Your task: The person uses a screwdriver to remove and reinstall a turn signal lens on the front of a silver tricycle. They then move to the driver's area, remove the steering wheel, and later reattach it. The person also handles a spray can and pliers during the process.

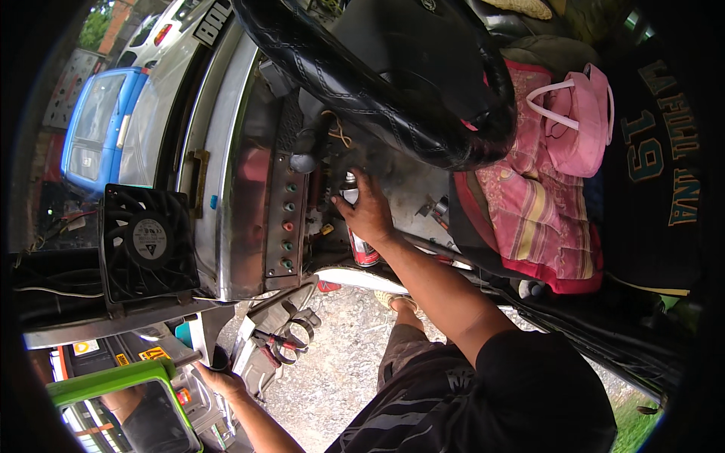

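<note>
My right hand [369, 209] is closed round the upper part of a white and red spray can [367, 253], just under the steering wheel [393, 113]. The can stands nearly upright, with its silver top [350, 179] showing by my fingers. Beside it runs a shiny metal panel [253, 196] with a column of coloured knobs [288, 226]. Down at the lower left, my left hand [224, 382] is curled by a dark rounded part [219, 359] near the green-framed mirror [113, 383]. Its fingertips are partly hidden, so what it grips is unclear.
A black square fan [149, 245] is at the left. Pink patterned cloth [529, 196] and a pink bag [578, 124] lie on the right. Through the opening below show gravel [332, 355] and my foot [389, 300]. A blue vehicle [102, 132] stands outside.
</note>
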Available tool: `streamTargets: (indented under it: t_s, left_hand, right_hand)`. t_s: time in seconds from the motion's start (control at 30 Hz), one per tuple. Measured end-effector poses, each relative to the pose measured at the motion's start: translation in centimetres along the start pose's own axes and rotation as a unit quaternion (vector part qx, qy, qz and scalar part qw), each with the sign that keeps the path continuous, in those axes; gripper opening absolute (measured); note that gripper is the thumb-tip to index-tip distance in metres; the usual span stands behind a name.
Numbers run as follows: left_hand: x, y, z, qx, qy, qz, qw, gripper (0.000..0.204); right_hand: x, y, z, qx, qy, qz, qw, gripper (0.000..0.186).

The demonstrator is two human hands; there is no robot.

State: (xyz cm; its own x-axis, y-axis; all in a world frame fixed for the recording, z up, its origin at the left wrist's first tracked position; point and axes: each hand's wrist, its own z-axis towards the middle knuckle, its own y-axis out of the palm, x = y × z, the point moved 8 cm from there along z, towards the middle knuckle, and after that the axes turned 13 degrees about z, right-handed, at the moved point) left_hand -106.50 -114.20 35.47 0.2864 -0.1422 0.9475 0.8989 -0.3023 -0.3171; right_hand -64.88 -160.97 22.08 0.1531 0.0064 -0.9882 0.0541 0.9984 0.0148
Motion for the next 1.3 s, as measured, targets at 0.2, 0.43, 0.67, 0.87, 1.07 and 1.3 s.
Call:
streamTargets:
  t_s: [0.2, 0.43, 0.67, 0.87, 1.07, 1.3]
  left_hand:
    - [0.5, 0.5, -0.8, 0.003, 0.004, 0.003, 1.000, 0.058]
    - [0.5, 0.6, -0.7, 0.000, -0.006, 0.024, 1.000, 0.056]
    - [0.5, 0.5, -0.6, -0.009, -0.001, 0.000, 1.000, 0.054]
    - [0.7, 0.5, -0.7, -0.003, -0.003, 0.020, 1.000, 0.056]
    - [0.5, 0.2, -0.1, 0.002, -0.010, 0.021, 1.000, 0.058]
    - [-0.1, -0.1, 0.6, 0.001, -0.001, 0.002, 1.000, 0.059]
  right_hand:
    - [-1.3, -0.7, 1.4, -0.026, -0.048, -0.016, 0.998, 0.072]
    - [0.0, -0.3, -2.2, -0.055, 0.045, -0.025, 0.997, 0.074]
    - [-0.3, -1.7, 2.0, 0.025, -0.076, -0.015, 0.997, 0.073]
    - [3.1, -0.1, -4.2, -0.051, 0.036, 0.037, 0.997, 0.080]
    - [6.7, 1.3, -4.5, -0.010, 0.131, 0.174, 0.976, 0.080]
    - [5.5, -0.6, 2.1, 0.060, 0.051, 0.130, 0.988, 0.070]
